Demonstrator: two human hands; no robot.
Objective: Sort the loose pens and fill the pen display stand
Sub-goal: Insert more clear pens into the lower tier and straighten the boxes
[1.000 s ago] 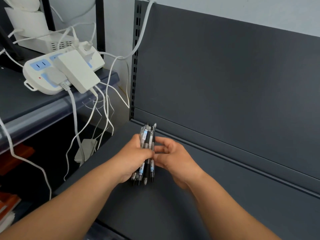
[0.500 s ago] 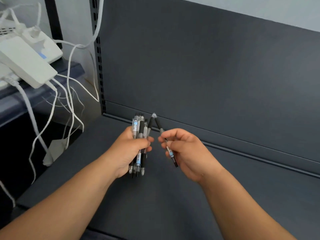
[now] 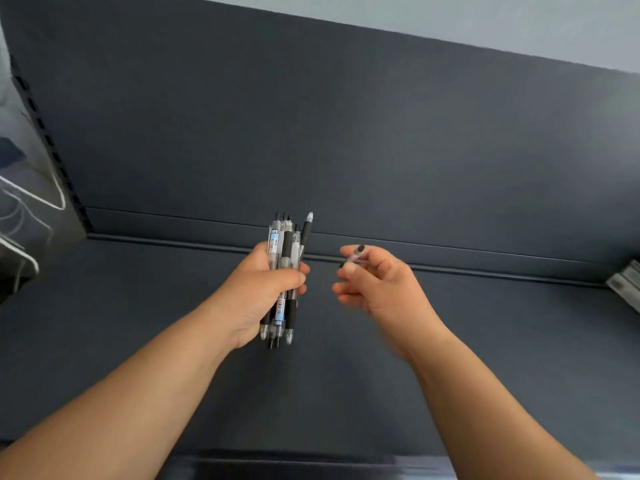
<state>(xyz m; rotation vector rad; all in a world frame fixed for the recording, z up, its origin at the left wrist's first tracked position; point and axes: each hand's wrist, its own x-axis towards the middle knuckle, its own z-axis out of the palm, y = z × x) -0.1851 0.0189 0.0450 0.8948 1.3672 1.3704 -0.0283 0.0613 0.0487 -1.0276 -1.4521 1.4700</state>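
My left hand point(image 3: 258, 296) grips an upright bundle of several clear pens point(image 3: 285, 247) with black grips and blue-and-white labels, held above the dark shelf. Their ends stick out above and below my fist. To the right, my right hand point(image 3: 377, 285) pinches a single pen point(image 3: 356, 256) between thumb and fingers. That pen points almost at the camera, so only its dark end and a short clear stretch show. The two hands are a short way apart. No pen display stand is in view.
A dark grey shelf board point(image 3: 485, 341) lies under both hands, with a dark back panel point(image 3: 346, 133) behind it. A slotted upright point(image 3: 45, 133) and white cables point(image 3: 31, 195) are at the far left. A grey metal bracket point(image 3: 627, 285) shows at the right edge.
My right hand has drawn one pen out of the bundle and moved right with it, turning it end-on. The view has swung right, so the power strip and adapters have left the frame.
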